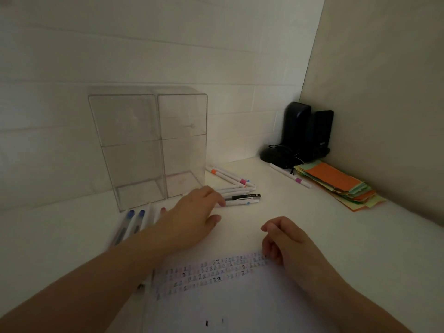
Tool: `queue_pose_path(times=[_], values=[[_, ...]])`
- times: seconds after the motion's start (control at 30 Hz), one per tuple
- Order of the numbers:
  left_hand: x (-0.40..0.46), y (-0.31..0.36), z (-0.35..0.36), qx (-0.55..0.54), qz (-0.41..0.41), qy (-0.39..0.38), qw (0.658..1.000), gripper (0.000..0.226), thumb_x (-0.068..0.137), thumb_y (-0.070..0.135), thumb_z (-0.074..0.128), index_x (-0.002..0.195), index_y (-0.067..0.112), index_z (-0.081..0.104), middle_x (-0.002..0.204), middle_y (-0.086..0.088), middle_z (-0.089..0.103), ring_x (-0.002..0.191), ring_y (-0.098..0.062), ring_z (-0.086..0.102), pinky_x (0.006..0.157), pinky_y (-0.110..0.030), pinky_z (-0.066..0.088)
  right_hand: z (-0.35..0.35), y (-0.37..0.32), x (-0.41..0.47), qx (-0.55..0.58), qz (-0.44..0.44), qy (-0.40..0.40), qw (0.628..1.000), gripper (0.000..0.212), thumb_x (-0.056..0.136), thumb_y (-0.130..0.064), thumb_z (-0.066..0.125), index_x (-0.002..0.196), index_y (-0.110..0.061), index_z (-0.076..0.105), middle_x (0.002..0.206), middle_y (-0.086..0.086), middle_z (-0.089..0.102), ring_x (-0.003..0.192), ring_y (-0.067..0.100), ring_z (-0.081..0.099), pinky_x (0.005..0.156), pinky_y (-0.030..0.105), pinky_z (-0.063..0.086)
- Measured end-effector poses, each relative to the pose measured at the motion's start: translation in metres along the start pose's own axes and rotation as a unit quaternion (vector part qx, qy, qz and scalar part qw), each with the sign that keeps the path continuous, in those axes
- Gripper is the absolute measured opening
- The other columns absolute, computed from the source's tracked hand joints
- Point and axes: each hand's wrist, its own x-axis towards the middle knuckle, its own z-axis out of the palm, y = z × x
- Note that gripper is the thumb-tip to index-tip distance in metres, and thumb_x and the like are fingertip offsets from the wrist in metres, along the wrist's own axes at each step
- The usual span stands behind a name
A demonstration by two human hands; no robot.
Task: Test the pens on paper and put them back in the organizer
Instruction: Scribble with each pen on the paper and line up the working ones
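Your left hand (194, 212) reached with relaxed, empty fingers touching the white pen (240, 203), which lay crosswise to its right. Your right hand (283, 239), loosely curled and holding nothing, rested on the paper (240, 296); the clear organizer (149, 145) stood empty behind.

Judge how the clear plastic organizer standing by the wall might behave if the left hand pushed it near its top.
The organizer stands tall on a narrow base, so it may tip. Its compartments look empty, so it is probably light. On the smooth white desk it could slide instead.
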Motion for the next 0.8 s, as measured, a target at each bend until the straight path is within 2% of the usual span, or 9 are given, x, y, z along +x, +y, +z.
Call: queue_pose_path(times=[0.1,0.2,0.3,0.4,0.47,0.53,0.63,0.7,0.8], values=[[0.018,0.003,0.013,0.063,0.003,0.001,0.998,0.034,0.094,0.026,0.042,0.128,0.023,0.039,0.132,0.004,0.039,0.118,-0.014,0.037,0.092,-0.025,0.027,-0.001,0.002,-0.002,0.005,0.009,0.007,1.0,0.02,0.096,-0.019,0.04,0.087,-0.01,0.055,0.059,-0.003,0.058,0.044,-0.001,0.044,0.053,0.018,0.035],[0.028,0.0,0.019,0.076,-0.011,-0.011,0.997,0.028,0.094,0.027,0.042,0.121,0.02,0.045,0.123,-0.002,0.047,0.112,-0.017,0.041,0.09,-0.028,0.032,-0.003,0.003,-0.001,0.013,0.013,0.007,1.0,0.019,0.095,-0.022,0.043,0.087,-0.011,0.056,0.055,-0.003,0.059,0.046,0.001,0.044,0.055,0.021,0.035],[0.031,-0.001,0.016,0.04,-0.012,-0.046,0.998,0.019,0.094,0.023,0.043,0.111,0.019,0.051,0.114,-0.003,0.051,0.102,-0.014,0.044,0.082,-0.021,0.03,-0.005,0.005,0.0,0.019,0.006,0.017,1.0,0.017,0.094,-0.024,0.045,0.086,-0.014,0.056,0.054,-0.004,0.061,0.048,0.005,0.046,0.054,0.021,0.038],[0.017,0.013,0.004,-0.036,0.002,-0.036,0.999,0.009,0.094,0.024,0.043,0.099,0.028,0.049,0.098,0.009,0.05,0.082,-0.001,0.043,0.069,-0.008,0.031,-0.009,0.003,-0.004,0.08,-0.029,0.044,0.995,0.01,0.09,-0.028,0.052,0.093,-0.022,0.058,0.058,-0.005,0.063,0.05,0.007,0.048,0.053,0.022,0.041],[0.002,0.026,-0.006,-0.126,-0.012,-0.054,0.991,0.005,0.092,0.03,0.046,0.089,0.034,0.049,0.089,0.019,0.054,0.077,0.004,0.049,0.068,-0.005,0.035,-0.012,-0.001,-0.007,0.124,-0.059,0.03,0.99,0.022,0.083,-0.04,0.055,0.103,-0.033,0.058,0.067,-0.005,0.066,0.056,0.006,0.051,0.055,0.021,0.043],[-0.012,0.04,-0.014,-0.276,-0.036,-0.119,0.953,0.005,0.088,0.033,0.053,0.084,0.035,0.055,0.084,0.016,0.065,0.073,0.005,0.057,0.071,-0.011,0.042,-0.013,-0.004,-0.011,0.169,-0.091,-0.009,0.981,0.031,0.077,-0.045,0.053,0.105,-0.036,0.063,0.072,-0.005,0.063,0.063,0.007,0.051,0.058,0.021,0.044],[-0.025,0.057,-0.016,-0.488,-0.086,-0.196,0.846,0.008,0.078,0.023,0.061,0.085,0.021,0.063,0.072,0.007,0.071,0.066,-0.004,0.063,0.064,-0.019,0.049,-0.012,-0.008,-0.015,0.25,-0.103,-0.051,0.961,0.028,0.077,-0.033,0.054,0.1,-0.026,0.068,0.076,0.003,0.062,0.063,0.011,0.053,0.053,0.021,0.045],[-0.027,0.06,-0.009,-0.525,-0.099,-0.203,0.821,0.019,0.07,0.022,0.061,0.088,0.015,0.064,0.066,0.005,0.069,0.063,-0.004,0.063,0.061,-0.016,0.049,-0.011,-0.005,-0.014,0.292,-0.093,-0.049,0.951,0.037,0.077,-0.025,0.055,0.114,-0.025,0.059,0.075,0.006,0.066,0.059,0.013,0.054,0.051,0.021,0.046],[-0.028,0.06,0.004,-0.564,-0.119,-0.172,0.799,0.026,0.065,0.023,0.061,0.089,0.014,0.066,0.064,0.006,0.068,0.061,-0.004,0.062,0.06,-0.015,0.048,-0.01,-0.003,-0.013,0.274,-0.103,-0.034,0.955,0.048,0.077,-0.023,0.055,0.124,-0.03,0.053,0.073,0.007,0.067,0.06,0.015,0.053,0.056,0.022,0.049]])
